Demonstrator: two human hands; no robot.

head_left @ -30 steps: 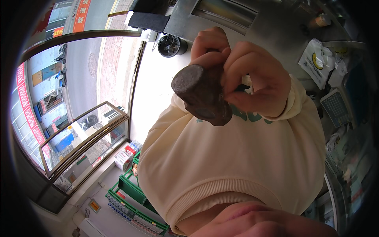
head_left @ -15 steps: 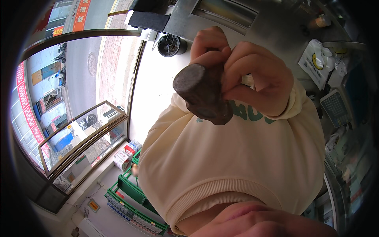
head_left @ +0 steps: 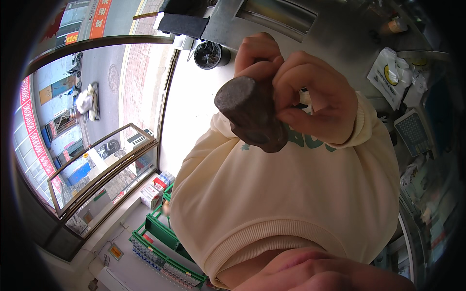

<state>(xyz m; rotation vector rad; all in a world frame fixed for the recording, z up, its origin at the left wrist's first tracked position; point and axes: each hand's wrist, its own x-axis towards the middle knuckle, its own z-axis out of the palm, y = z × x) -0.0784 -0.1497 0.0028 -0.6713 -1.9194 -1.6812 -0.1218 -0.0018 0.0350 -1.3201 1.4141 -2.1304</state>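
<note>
A dark brown, lumpy object (head_left: 250, 114) is held up in front of my cream sweatshirt (head_left: 286, 194). It has a flat, rounded end at its upper left and a narrower, bulging lower end; its exact kind does not show. My left hand (head_left: 258, 56) is closed behind its upper part, with the fingers curled. From the right, my right hand (head_left: 318, 97) presses bent fingers and thumb against the object's side. A small pale bit shows within the right hand's curl, too hidden to name. The fingertips of both hands are partly covered.
A steel counter (head_left: 335, 63) lies beyond my hands, with a black bin (head_left: 211, 56) to its left. White plastic bags (head_left: 388, 77) and a keypad device (head_left: 411, 132) sit at right. A window (head_left: 107, 165) and a green shelf rack (head_left: 165, 237) stand at left.
The brown object has turned slightly in my hands, and its lower end looks lighter. My right hand has shifted a little. Outside, a rider on a scooter has come into view on the street.
</note>
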